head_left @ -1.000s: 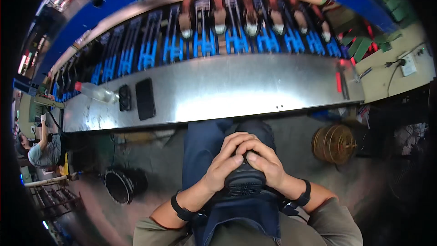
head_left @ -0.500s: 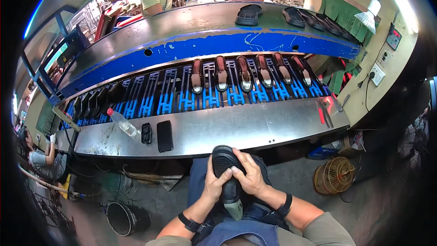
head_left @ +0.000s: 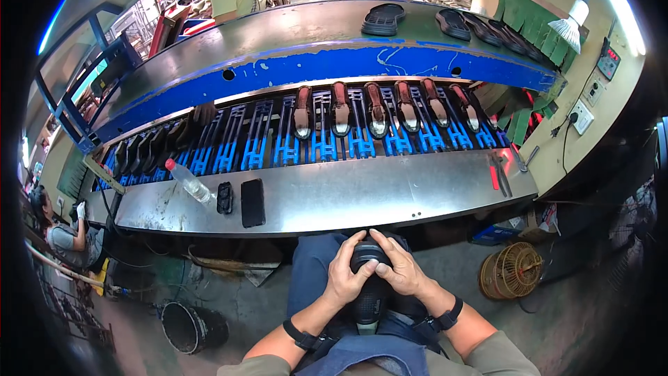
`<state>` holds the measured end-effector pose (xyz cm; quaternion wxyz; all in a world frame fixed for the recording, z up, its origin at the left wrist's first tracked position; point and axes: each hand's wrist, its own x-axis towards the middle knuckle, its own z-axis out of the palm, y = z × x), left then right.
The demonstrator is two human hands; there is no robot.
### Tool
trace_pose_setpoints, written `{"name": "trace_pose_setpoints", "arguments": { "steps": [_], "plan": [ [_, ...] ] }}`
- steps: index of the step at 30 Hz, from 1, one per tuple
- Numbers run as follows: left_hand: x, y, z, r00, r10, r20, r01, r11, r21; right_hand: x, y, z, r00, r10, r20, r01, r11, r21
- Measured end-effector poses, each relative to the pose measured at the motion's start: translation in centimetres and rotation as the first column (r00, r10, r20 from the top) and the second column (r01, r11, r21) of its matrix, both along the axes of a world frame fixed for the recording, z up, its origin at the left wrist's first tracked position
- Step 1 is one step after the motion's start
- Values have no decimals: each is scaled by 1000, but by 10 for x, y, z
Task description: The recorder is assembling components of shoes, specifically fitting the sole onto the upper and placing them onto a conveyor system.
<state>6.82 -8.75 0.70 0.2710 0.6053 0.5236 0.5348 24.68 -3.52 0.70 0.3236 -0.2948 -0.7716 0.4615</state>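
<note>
A black shoe [head_left: 370,301] with its textured sole turned up stands over my lap, and a pale green part [head_left: 367,328] shows at its end nearest me. My left hand [head_left: 346,273] is wrapped round the shoe's far end from the left, thumb pressed on the sole. From the other side my right hand [head_left: 403,271] grips the same end, its thumb close to the left one. Part of the shoe is covered by my fingers.
Beyond the steel ledge [head_left: 327,198], a blue-barred rack [head_left: 289,143] carries several shoe uppers. A bottle [head_left: 191,182], a phone [head_left: 252,202] and pliers [head_left: 502,173] lie on the ledge. Black soles [head_left: 383,19] rest on the upper shelf. A bucket [head_left: 184,327] stands low left.
My hands have shifted to the shoe's far end, and the shoe has tilted, showing less of its sole. Another person's hand now appears over the rack at left.
</note>
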Motion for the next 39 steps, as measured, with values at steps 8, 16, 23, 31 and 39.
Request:
{"name": "trace_pose_setpoints", "arguments": {
  "steps": [8, 16, 23, 31, 39],
  "plan": [
    [8, -16, -10, 990, 130, 58, -126, 990, -67, -15, -27, -24, 981, -178, -82, 177, 984, -15],
    [-23, -25, -48, 483, 327, 813, 173, 874, -454, 14, -73, -63, 993, -39, 109, 69, 954, -293],
    [-33, -65, -59, 903, -385, 188, 314, 297, -902, 88, -49, 45, 885, -465, -24, 465, 884, 34],
    [11, -3, -72, 804, -490, -336, 481, 869, -118, 90, -9, -58, 798, -603, 12, 556, 728, -400],
    [-44, 53, -61, 881, -158, 447, 312, 903, -296, 5, 126, -6, 943, -250, -218, 50, 756, -652]
  ]
}}
